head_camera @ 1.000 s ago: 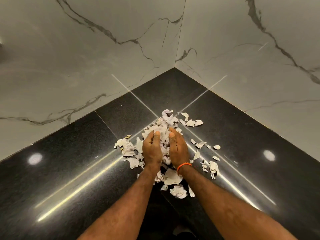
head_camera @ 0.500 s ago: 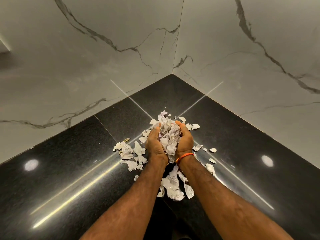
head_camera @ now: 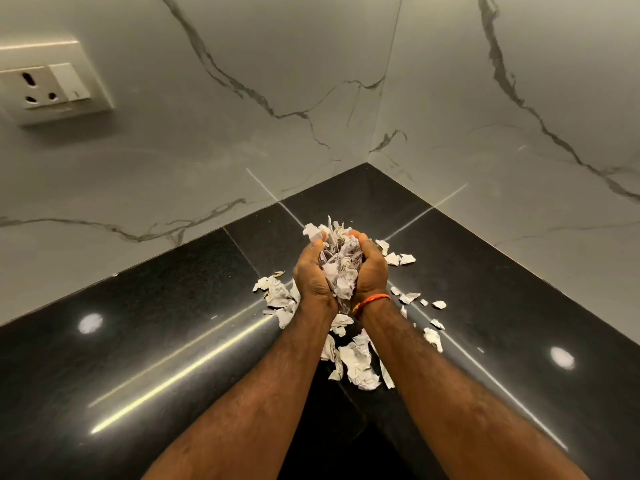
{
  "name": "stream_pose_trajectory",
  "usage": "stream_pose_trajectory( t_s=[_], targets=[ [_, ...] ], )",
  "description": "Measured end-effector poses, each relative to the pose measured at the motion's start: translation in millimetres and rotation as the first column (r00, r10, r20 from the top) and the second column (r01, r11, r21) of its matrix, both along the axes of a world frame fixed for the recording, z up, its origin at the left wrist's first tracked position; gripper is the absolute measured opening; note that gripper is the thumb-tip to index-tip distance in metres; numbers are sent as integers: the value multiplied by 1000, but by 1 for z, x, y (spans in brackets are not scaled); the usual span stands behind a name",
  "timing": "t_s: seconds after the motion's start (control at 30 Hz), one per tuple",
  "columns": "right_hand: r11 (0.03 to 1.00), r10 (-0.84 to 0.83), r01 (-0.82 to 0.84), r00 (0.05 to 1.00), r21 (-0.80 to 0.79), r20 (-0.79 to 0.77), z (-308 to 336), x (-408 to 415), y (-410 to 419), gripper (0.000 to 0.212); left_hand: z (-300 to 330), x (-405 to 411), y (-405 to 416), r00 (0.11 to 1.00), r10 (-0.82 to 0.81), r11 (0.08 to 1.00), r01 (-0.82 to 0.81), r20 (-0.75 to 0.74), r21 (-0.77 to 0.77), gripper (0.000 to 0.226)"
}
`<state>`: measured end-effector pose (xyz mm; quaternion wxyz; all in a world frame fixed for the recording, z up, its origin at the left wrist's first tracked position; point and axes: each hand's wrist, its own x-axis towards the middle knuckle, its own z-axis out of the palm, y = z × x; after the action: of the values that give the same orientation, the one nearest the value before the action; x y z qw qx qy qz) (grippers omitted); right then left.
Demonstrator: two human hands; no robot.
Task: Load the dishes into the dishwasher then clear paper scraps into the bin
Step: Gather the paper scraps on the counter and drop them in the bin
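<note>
A heap of torn white paper scraps [head_camera: 338,263] is cupped between my two hands, lifted above the black countertop [head_camera: 138,341] near its inner corner. My left hand [head_camera: 311,275] curls round the heap's left side and my right hand [head_camera: 370,270], with an orange band at the wrist, curls round its right side. More scraps lie loose on the counter: a cluster to the left [head_camera: 277,296], several under my wrists [head_camera: 356,365], and small bits to the right [head_camera: 408,297]. No bin or dishwasher is in view.
White marble walls [head_camera: 519,168] meet in a corner behind the counter. A wall socket with a switch [head_camera: 52,88] sits at the upper left. Bright light reflections streak the glossy counter.
My hands went from pressing flat on the pile to scooping it together and lifting a heap of scraps off the counter. The view tilted up, bringing the socket into sight.
</note>
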<state>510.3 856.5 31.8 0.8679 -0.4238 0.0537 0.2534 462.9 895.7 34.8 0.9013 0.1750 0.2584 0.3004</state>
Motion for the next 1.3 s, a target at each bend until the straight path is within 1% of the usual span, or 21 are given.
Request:
stream_pose_trajectory(
  t_s=[0.1, 0.2, 0.27, 0.33, 0.37, 0.47, 0.5, 0.6, 0.67, 0.77, 0.83, 0.87, 0.9, 0.93, 0.97, 1.07, 1.17, 1.2, 1.23, 1.27, 1.3],
  targets=[
    [994, 105, -106, 994, 24, 32, 14, -20, 10, 67, 13, -23, 8, 998, 61, 998, -61, 36, 15, 52],
    [986, 163, -164, 986, 32, 45, 24, -42, 24, 48, 23, -48, 21, 989, 136, 990, -138, 56, 42, 60],
    [970, 234, -236, 971, 59, 40, 29, -57, 33, 49, 28, -66, 27, 979, 197, 978, -200, 47, 65, 73],
    [944, 316, -317, 949, 90, 26, 35, -77, 41, 48, 35, -87, 30, 963, 268, 959, -270, 41, 87, 76],
    [935, 341, -342, 940, 94, 27, 36, -86, 45, 48, 37, -97, 31, 955, 293, 950, -296, 43, 99, 74],
    [888, 451, -452, 892, 83, 34, 43, -119, 53, 48, 40, -133, 33, 919, 391, 912, -395, 55, 109, 53],
    [863, 499, -500, 866, 75, 38, 43, -135, 56, 47, 42, -150, 32, 896, 440, 888, -444, 55, 122, 50],
    [815, 570, -573, 819, 86, 58, 42, -166, 65, 42, 50, -188, 28, 853, 521, 843, -520, 35, 136, 47],
    [751, 651, -655, 755, 80, 71, 44, -203, 68, 43, 53, -225, 25, 789, 614, 775, -611, 34, 161, 45],
    [644, 758, -762, 648, 75, 78, 48, -263, 70, 44, 55, -284, 18, 690, 723, 675, -719, 44, 165, 49],
    [536, 837, -840, 541, 84, 76, 48, -306, 68, 50, 57, -325, 7, 613, 788, 599, -783, 49, 167, 49],
    [479, 868, -870, 489, 113, 85, 47, -325, 67, 53, 58, -343, 1, 575, 817, 560, -811, 51, 169, 49],
    [409, 903, -903, 422, 129, 87, 50, -349, 62, 53, 56, -367, -5, 529, 846, 514, -841, 61, 168, 48],
    [360, 922, -924, 373, 131, 100, 47, -370, 59, 53, 55, -387, -11, 490, 869, 475, -866, 71, 158, 48],
    [284, 948, -949, 299, 136, 107, 48, -392, 53, 54, 57, -409, -19, 443, 892, 428, -892, 91, 143, 48],
    [122, 985, -982, 137, 142, 103, 42, -458, 40, 66, 57, -465, -44, 333, 938, 326, -942, 98, 81, 50],
    [-39, 998, -984, -31, 172, 49, 35, -521, 23, 72, 62, -516, -79, 192, 975, 192, -981, 115, 11, 54],
    [-73, 997, -982, -67, 172, 41, 29, -545, 16, 72, 62, -534, -91, 156, 983, 156, -988, 97, 6, 55],
    [-132, 991, -972, -126, 196, 46, 25, -560, 10, 70, 64, -551, -104, 105, 991, 105, -994, 77, 7, 54],
    [-147, 988, -984, -141, 105, 62, 18, -583, 1, 68, 70, -561, -116, 77, 996, 77, -997, 46, -1, 49],
    [-191, 980, -977, -184, 90, 79, 10, -602, -7, 63, 72, -576, -133, 36, 999, 36, -999, 0, -13, 44]
  ],
)
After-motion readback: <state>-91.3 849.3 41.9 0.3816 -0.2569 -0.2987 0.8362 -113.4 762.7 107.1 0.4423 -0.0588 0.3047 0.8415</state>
